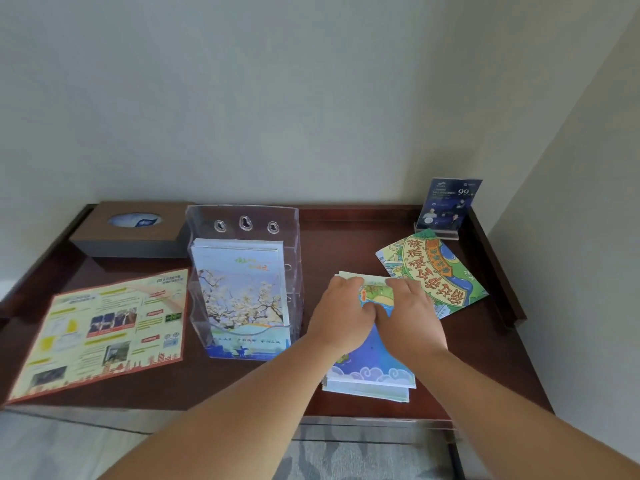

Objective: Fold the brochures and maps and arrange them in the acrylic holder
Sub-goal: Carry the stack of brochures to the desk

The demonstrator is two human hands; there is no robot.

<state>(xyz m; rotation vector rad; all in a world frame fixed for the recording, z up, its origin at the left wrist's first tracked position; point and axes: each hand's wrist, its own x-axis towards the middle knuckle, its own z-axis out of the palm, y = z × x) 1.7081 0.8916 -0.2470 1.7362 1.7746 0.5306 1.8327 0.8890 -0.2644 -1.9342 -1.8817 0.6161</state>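
- Dark wooden bench point(346, 237) is sitting against a pale wall.
- Left hand point(341, 306) and right hand point(410, 313) are pressing flat, fingers relaxed, on a folded map point(372, 374).
- Acrylic holder point(242, 220) is standing left of the left hand, holding a blossom brochure point(242, 292).
- Blue card point(448, 206) beyond the right hand is showing "99".

we see off-white walls point(311, 98) meeting at a corner, dark wood surface point(346, 237) with raised rim, grey patterned floor point(52, 445) below

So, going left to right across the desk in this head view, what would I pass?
Unfolded orange-bordered leaflet → acrylic holder → blue folded map → green illustrated map.
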